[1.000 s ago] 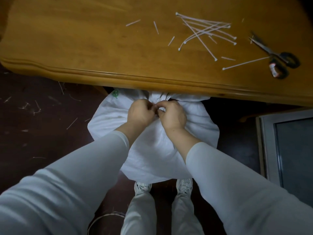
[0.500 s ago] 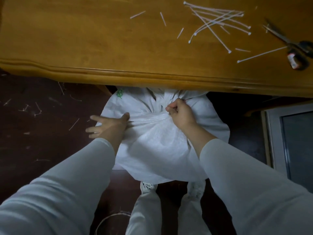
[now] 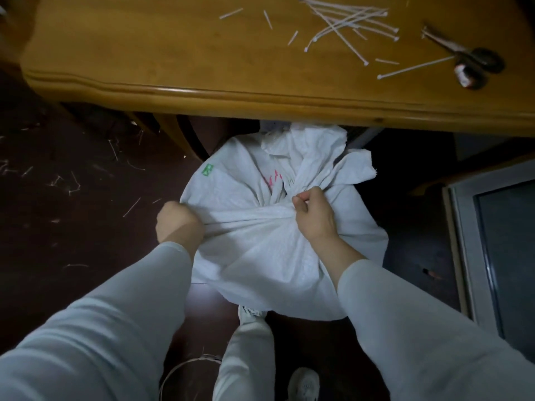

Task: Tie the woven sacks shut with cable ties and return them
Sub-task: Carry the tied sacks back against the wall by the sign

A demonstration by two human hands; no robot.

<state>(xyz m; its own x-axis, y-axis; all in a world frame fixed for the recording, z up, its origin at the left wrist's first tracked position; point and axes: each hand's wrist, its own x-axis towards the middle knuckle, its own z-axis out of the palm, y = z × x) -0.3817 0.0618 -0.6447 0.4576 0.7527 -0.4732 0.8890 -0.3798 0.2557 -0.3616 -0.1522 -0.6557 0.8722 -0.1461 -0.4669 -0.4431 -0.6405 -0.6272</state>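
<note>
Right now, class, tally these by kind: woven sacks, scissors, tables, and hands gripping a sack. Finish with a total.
woven sack: 1
scissors: 1
table: 1
hands gripping the sack: 2, the left hand and the right hand
Total: 5
The cable ties on the table overlap, so they are left uncounted.

The woven sack [image 3: 275,256] is seen as white, marked by a green stamp [image 3: 207,169] at left and, possibly, pink lettering [image 3: 272,179] near its middle; the table [image 3: 144,53] is grained honey-brown; the cable ties [image 3: 344,23] are white; the scissors [image 3: 463,53] are black-handled.
</note>
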